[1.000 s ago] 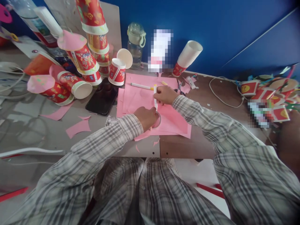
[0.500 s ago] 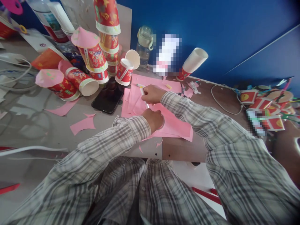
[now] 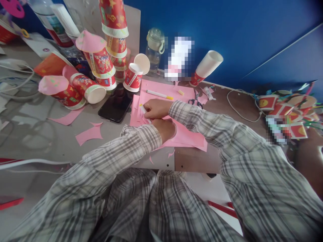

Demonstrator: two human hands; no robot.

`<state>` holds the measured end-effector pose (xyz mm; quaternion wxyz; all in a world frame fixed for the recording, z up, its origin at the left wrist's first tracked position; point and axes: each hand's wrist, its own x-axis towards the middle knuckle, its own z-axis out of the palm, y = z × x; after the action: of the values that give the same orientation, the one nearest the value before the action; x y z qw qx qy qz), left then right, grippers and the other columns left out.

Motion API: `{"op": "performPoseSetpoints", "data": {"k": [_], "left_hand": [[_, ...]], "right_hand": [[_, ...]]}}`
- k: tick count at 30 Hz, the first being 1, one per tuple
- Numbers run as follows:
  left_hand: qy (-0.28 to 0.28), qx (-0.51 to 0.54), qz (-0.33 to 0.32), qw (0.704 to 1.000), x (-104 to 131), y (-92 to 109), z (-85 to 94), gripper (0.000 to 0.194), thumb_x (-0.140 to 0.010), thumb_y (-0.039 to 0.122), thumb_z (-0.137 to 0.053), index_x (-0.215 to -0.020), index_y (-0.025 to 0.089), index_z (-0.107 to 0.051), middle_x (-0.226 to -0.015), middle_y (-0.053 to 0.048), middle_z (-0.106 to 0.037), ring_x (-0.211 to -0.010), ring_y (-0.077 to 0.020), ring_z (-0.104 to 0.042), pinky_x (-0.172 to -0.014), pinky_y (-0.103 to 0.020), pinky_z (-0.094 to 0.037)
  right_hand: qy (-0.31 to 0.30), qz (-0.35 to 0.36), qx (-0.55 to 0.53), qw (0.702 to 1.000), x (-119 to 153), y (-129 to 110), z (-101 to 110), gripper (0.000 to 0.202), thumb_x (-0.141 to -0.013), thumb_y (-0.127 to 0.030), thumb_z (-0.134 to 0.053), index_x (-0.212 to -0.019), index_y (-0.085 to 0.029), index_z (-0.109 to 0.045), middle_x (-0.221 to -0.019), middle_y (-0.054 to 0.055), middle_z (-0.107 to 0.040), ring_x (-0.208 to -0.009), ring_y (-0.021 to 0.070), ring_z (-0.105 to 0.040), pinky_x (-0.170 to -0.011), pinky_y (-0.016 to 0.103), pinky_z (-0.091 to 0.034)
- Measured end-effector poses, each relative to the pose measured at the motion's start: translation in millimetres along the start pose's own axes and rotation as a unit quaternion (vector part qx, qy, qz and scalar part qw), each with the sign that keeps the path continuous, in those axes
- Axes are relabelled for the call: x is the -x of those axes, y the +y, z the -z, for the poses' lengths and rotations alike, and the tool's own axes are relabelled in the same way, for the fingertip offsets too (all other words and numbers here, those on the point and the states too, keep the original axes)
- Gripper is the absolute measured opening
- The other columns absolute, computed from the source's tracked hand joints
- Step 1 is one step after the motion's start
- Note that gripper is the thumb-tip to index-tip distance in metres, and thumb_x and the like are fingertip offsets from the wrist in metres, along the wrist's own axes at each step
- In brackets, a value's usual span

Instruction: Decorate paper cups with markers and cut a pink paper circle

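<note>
My right hand [image 3: 156,108] is closed round a white marker [image 3: 142,109] with a yellow end, to the left over pink paper [image 3: 194,136]. Just below it, partly covered by my right hand, my left hand [image 3: 165,129] presses down with fingers curled. A thin rounded edge shows beside the left hand; what lies under it is mostly hidden. Another white pen with a yellow tip [image 3: 159,94] lies on the sheets above my hands. Near it is a small yellow piece [image 3: 181,92].
Scissors [image 3: 195,100] and a small white tube [image 3: 209,93] lie at right. A black phone [image 3: 114,107] and paper cups [image 3: 133,78] stand or lie left. Behind are a water bottle [image 3: 154,47] and stacked white cups [image 3: 209,67]. Pink scraps [image 3: 88,133] are scattered.
My right hand has moved left and a little toward me with the marker, uncovering the pen behind it and the scissors. My left hand has stayed nearly in place.
</note>
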<state>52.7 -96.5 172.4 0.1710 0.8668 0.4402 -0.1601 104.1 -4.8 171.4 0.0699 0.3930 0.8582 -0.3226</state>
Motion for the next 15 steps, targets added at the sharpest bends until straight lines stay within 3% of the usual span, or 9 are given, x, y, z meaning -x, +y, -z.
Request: {"op": "performPoseSetpoints", "data": {"k": [4, 9, 11, 15], "left_hand": [[-0.027, -0.030, -0.010, 0.999, -6, 0, 1.7, 0.052, -0.099, 0.016, -0.079, -0.150, 0.014, -0.072, -0.146, -0.028, -0.074, -0.121, -0.0394, -0.083, -0.091, -0.045, -0.062], [-0.040, -0.042, -0.020, 0.998, -11, -4, -1.2, 0.055, -0.101, 0.021, -0.081, -0.154, 0.012, -0.068, -0.150, -0.029, -0.069, -0.119, -0.0386, -0.083, -0.092, -0.043, -0.062], [-0.030, -0.043, -0.014, 0.999, -11, -6, -4.2, 0.058, -0.101, 0.021, -0.083, -0.155, 0.012, -0.066, -0.155, -0.028, -0.066, -0.121, -0.0382, -0.082, -0.094, -0.043, -0.061], [-0.022, -0.049, -0.007, 0.999, -10, -9, -5.3, 0.062, -0.101, 0.022, -0.085, -0.158, 0.014, -0.063, -0.158, -0.025, -0.064, -0.123, -0.0354, -0.080, -0.096, -0.042, -0.059]], "right_hand": [[0.071, -0.014, -0.117, 0.991, 12, 12, 26, 0.033, -0.097, -0.014, -0.073, -0.068, -0.022, -0.060, -0.062, -0.002, -0.068, -0.065, 0.0112, -0.061, -0.063, 0.024, -0.049], [0.271, -0.057, -0.263, 0.924, 54, 45, 46, 0.011, -0.104, -0.022, -0.073, -0.093, -0.018, -0.072, -0.065, -0.004, -0.068, -0.057, 0.0078, -0.056, -0.057, 0.020, -0.047], [0.330, -0.057, -0.303, 0.892, 83, 58, 38, 0.010, -0.106, -0.019, -0.067, -0.101, -0.016, -0.075, -0.069, -0.004, -0.070, -0.055, 0.0059, -0.054, -0.059, 0.021, -0.046], [0.360, -0.037, -0.355, 0.862, 153, 80, -2, 0.010, -0.099, -0.031, -0.079, -0.101, -0.022, -0.080, -0.073, -0.002, -0.074, -0.056, 0.0081, -0.058, -0.061, 0.026, -0.052]]}}
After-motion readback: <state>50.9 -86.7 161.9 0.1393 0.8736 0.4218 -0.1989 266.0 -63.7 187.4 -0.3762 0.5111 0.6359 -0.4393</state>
